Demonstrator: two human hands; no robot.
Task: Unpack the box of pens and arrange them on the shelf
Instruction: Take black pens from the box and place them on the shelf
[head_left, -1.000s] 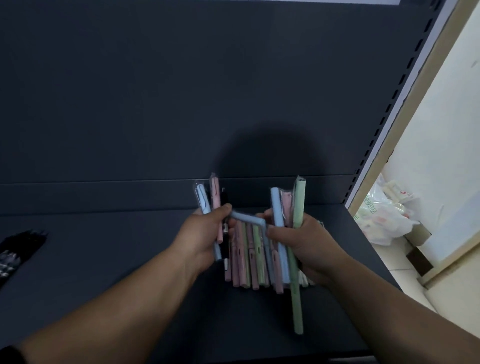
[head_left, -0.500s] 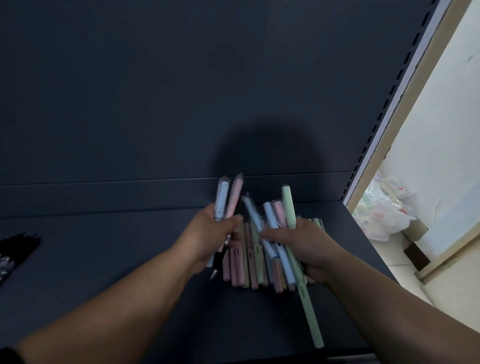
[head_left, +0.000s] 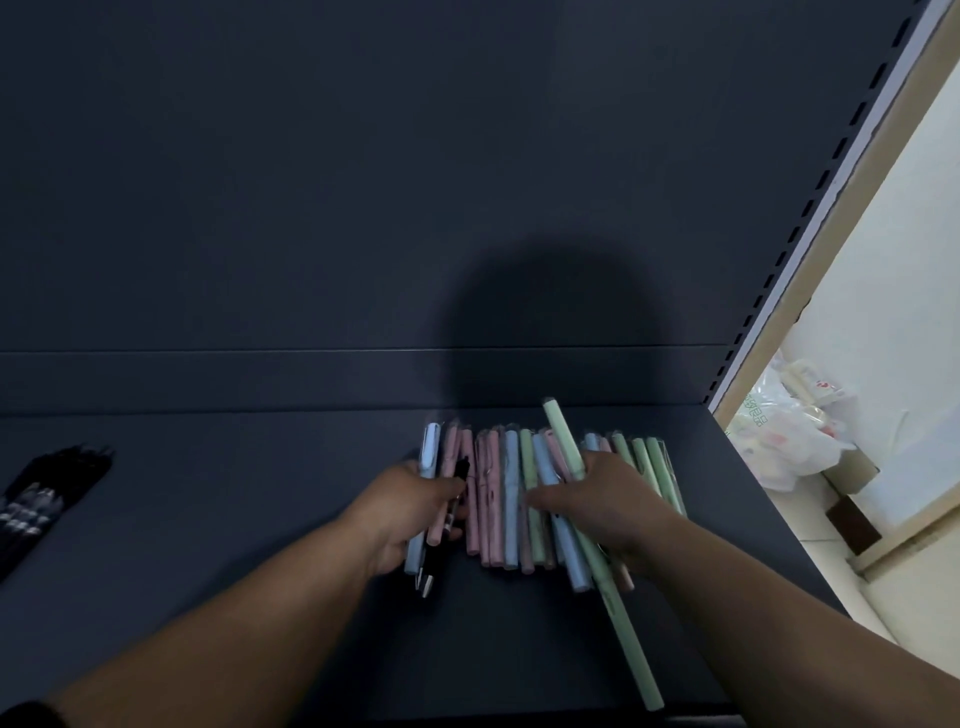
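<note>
Several pastel pens (head_left: 498, 499) in pink, blue and green lie side by side in a row on the dark shelf (head_left: 234, 519). My left hand (head_left: 410, 509) grips a few pens at the row's left end: a light blue pen (head_left: 427, 457), a pink one and a black pen (head_left: 427, 577). My right hand (head_left: 608, 499) holds a small bunch over the right part of the row, among them a blue pen (head_left: 569, 558) and a long green pen (head_left: 623, 639) that reaches toward the shelf's front edge.
A bundle of black pens (head_left: 47, 493) lies at the shelf's left edge. The shelf's dark back panel rises behind. On the right stands a slotted upright (head_left: 810, 228), and beyond it white plastic bags (head_left: 784, 431) lie on a pale floor.
Both hands have come down from holding their pens upright above the row. The pens they hold now lie nearly flat at shelf level, in line with the row.
</note>
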